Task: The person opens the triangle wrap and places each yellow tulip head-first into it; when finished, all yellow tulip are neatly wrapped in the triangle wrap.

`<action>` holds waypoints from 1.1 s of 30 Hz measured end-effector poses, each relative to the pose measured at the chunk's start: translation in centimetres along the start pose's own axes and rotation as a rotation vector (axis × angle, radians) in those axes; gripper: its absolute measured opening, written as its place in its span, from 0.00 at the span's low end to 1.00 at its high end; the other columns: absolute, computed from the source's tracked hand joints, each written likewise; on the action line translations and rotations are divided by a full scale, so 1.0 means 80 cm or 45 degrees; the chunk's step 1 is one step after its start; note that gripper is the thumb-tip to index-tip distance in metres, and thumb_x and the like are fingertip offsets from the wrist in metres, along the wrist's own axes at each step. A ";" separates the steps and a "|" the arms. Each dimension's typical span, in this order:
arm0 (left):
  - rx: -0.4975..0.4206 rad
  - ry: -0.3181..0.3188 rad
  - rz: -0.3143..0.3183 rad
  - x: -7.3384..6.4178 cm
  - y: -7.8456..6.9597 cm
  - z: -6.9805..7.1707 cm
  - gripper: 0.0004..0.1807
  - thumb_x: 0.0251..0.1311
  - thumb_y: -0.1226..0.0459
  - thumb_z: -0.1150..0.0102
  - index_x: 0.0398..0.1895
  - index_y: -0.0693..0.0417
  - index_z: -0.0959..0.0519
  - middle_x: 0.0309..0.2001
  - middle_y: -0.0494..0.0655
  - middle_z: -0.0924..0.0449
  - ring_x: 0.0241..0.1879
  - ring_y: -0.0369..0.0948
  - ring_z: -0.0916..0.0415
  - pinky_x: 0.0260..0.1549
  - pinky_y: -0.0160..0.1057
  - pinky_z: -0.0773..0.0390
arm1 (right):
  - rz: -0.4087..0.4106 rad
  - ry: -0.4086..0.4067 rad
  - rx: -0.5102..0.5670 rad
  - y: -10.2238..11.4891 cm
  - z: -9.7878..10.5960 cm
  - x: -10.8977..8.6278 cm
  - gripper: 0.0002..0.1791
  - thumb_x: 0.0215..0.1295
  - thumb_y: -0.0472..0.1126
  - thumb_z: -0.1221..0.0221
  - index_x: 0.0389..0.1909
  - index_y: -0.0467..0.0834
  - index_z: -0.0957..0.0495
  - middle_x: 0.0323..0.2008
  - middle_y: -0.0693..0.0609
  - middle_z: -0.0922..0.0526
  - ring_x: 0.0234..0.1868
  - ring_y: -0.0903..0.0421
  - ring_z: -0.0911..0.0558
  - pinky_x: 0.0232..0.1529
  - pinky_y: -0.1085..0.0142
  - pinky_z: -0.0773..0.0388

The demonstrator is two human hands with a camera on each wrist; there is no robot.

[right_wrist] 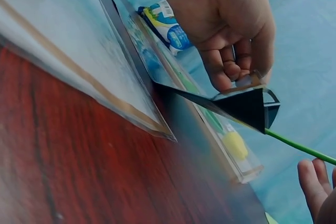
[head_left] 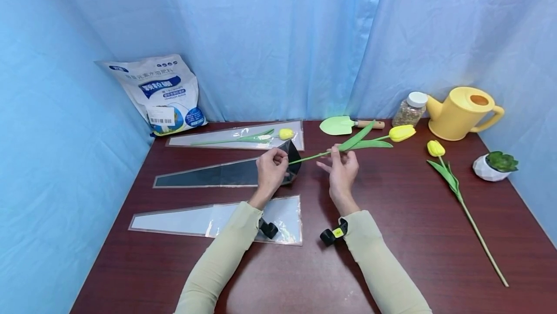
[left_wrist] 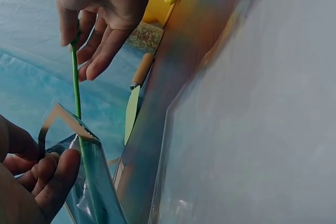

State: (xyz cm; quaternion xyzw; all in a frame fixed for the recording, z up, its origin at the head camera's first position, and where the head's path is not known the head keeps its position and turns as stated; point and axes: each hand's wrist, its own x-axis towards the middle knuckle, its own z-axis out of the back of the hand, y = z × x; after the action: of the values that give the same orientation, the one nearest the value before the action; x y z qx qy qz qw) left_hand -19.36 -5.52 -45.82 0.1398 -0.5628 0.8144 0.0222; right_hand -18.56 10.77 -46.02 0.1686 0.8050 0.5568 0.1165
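Tulip (head_left: pixel 354 138) first: its lower stem runs through the mouth of the dark sleeve (head_left: pixel 235 173), while the leaves and yellow flower are outside, to your right. Your right hand (head_left: pixel 343 171) pinches the stem just below the leaves. Your left hand (head_left: pixel 271 171) pinches the rim of the sleeve, whose mouth gapes and tilts up off the table (head_left: pixel 322 275).

The step in hand looks like feeding the stem in. The next move seems to call for easing the stem along towards the narrow end with the mouth held wide, so that the leaves fold in without catching the rim.

Above it, another sleeve (head_left: pixel 184 140) already has a tulip; the pale sleeve (head_left: pixel 183 220) below looks unfilled, and a spare tulip (head_left: pixel 454 186) lies at your right.
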 end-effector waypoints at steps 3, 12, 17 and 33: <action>0.009 -0.001 -0.010 0.000 -0.001 -0.001 0.05 0.62 0.72 0.43 0.32 0.64 0.17 0.25 0.58 0.18 0.16 0.38 0.22 0.18 0.32 0.18 | -0.022 0.035 0.013 -0.003 -0.003 -0.002 0.11 0.73 0.40 0.43 0.49 0.38 0.25 0.39 0.47 0.20 0.34 0.62 0.13 0.36 0.63 0.13; -0.014 -0.008 0.013 0.001 -0.001 0.000 0.06 0.62 0.72 0.43 0.33 0.65 0.17 0.26 0.59 0.18 0.19 0.38 0.23 0.19 0.33 0.18 | -0.023 0.022 -0.004 0.002 0.001 0.002 0.12 0.74 0.42 0.45 0.50 0.38 0.24 0.58 0.45 0.19 0.45 0.61 0.15 0.36 0.65 0.13; -0.005 -0.003 0.016 0.001 -0.001 0.001 0.05 0.62 0.72 0.43 0.33 0.64 0.17 0.27 0.59 0.18 0.19 0.38 0.22 0.19 0.32 0.18 | 0.007 -0.087 0.044 0.007 0.006 0.009 0.08 0.74 0.41 0.45 0.45 0.39 0.26 0.65 0.40 0.24 0.51 0.61 0.18 0.34 0.65 0.13; -0.033 -0.017 -0.004 -0.001 -0.005 0.001 0.05 0.62 0.73 0.43 0.33 0.65 0.18 0.26 0.59 0.18 0.18 0.40 0.22 0.19 0.32 0.18 | -0.019 0.022 -0.065 0.001 -0.004 0.002 0.23 0.66 0.34 0.38 0.60 0.35 0.30 0.32 0.60 0.16 0.32 0.64 0.13 0.35 0.64 0.13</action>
State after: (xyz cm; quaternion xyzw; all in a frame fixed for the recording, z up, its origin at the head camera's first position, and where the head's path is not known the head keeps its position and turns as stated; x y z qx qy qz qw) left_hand -19.15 -5.42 -45.42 0.1459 -0.5731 0.8061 0.0217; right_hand -18.85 10.57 -45.83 0.1548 0.7927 0.5777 0.1180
